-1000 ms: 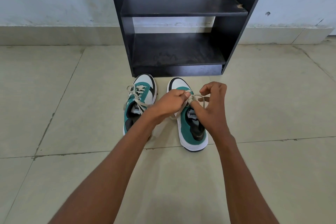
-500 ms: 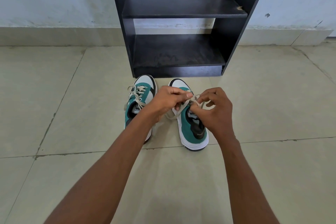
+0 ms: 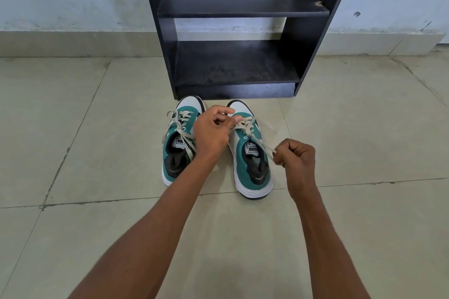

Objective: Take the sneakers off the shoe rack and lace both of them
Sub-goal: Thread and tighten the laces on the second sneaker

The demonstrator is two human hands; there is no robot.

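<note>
Two green and white sneakers stand side by side on the floor, toes toward the rack. The left sneaker (image 3: pixel 176 153) has loose beige laces lying across its tongue. The right sneaker (image 3: pixel 251 167) has its lace (image 3: pixel 258 142) pulled taut toward me. My right hand (image 3: pixel 295 161) is closed on the end of that lace, to the right of the shoe's opening. My left hand (image 3: pixel 213 131) sits between the two shoes, its thumb and finger pinching the lace near the right sneaker's lower eyelets.
The black shoe rack (image 3: pixel 239 29) stands just beyond the toes against a pale wall, both shelves bare. Beige tiled floor (image 3: pixel 85 201) spreads on all sides.
My right hand has pulled back and to the right, drawing the lace tight out of the right sneaker. My left hand stayed at the eyelets. The view has moved closer to the shoes.
</note>
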